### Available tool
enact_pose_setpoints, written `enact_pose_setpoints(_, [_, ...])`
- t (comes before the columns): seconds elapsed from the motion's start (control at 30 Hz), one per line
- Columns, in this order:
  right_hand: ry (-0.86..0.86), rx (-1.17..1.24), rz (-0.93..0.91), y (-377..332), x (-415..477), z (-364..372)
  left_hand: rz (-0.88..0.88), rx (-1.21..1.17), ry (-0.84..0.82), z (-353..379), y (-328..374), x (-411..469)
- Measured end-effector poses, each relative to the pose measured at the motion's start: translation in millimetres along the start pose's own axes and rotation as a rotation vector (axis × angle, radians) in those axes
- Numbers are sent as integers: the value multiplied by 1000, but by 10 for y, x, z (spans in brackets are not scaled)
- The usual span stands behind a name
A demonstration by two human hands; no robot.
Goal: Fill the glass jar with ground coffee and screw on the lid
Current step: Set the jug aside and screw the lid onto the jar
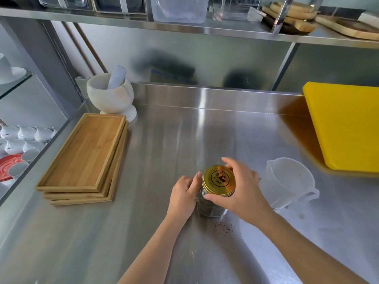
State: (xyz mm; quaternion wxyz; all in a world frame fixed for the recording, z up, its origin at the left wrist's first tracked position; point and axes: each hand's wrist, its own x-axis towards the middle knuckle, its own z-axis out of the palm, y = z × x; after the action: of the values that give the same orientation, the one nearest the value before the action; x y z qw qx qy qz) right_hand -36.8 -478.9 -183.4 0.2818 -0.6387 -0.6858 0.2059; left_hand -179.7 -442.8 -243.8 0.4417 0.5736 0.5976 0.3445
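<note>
A glass jar (211, 209) with dark ground coffee inside stands upright on the steel counter (164, 144), near the front middle. A gold lid (218, 179) with a black emblem sits on its mouth. My right hand (242, 187) wraps around the lid's right side, fingers over the far rim and thumb at the near rim. My left hand (184, 193) grips the jar's glass body from the left. Spilled coffee grounds (224, 227) lie on the counter just in front of the jar.
A clear plastic measuring jug (287, 183) stands right of the jar, close to my right hand. A yellow cutting board (346, 128) lies at the far right. Stacked wooden trays (86, 158) lie left, with a white mortar and pestle (111, 95) behind them. A shelf (184, 27) hangs overhead.
</note>
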Motion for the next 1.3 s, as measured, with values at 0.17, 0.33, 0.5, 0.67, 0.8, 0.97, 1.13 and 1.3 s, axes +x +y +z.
enact_pose_setpoints(0.17, [69, -68, 65, -50, -33, 98, -13, 1, -17, -6, -5, 9])
enact_pose_setpoints(0.33, [-313, 149, -95, 30, 24, -102, 16, -13, -3, -3, 18, 8])
enact_pose_setpoints(0.5, [-184, 76, -37, -51, 84, -187, 5, -31, 19, 22, -4, -13])
enact_pose_setpoints(0.67, [-11, -239, 45, -135, 41, -27, -10, -46, 8, 36, -4, -6])
enact_pose_setpoints(0.8, [-282, 142, 4, -32, 109, -171, 2, -24, 7, 15, 6, -13])
enact_pose_setpoints(0.97, [-354, 228, -23, 98, 140, -240, -24, -54, -15, 22, 12, -7])
enact_pose_setpoints(1.13, [-216, 194, -24, 126, 40, -99, -26, -60, 11, 17, 52, -15])
enact_pose_setpoints(1.3, [-152, 227, -1, 119, -18, -41, -17, -87, 48, 48, 58, -31])
